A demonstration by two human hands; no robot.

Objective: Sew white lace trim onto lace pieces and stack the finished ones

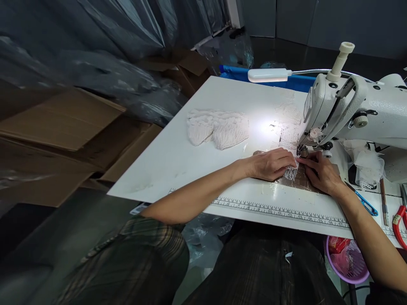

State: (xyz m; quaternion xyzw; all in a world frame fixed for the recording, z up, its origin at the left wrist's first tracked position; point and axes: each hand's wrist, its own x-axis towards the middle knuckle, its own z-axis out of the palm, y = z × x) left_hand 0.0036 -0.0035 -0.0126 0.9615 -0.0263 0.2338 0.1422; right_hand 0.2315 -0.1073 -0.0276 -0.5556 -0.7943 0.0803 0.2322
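White lace (pixel 291 173) lies under the needle end of a sewing machine (pixel 324 101), over a brown shiny patch (pixel 299 184) on the table. My left hand (pixel 272 164) presses on the lace from the left, its fingers bent and held together. On the other side my right hand (pixel 321 173) pinches the edge of the lace close to the presser foot (pixel 302 151); its fingertips are partly hidden. More lace runs behind the needle toward the back. A bunched white lace piece (pixel 219 128) rests to the left on the white table (pixel 178 156).
A ruler strip (pixel 270 210) lines the front edge. At right lie a blue tool (pixel 365 202), a brown-handled tool (pixel 383 203) and red-handled pliers or scissors (pixel 399 224). A purple basket (pixel 352 277) sits below. Cardboard boxes (pixel 60 118) stand left; a white lamp (pixel 269 75) is behind.
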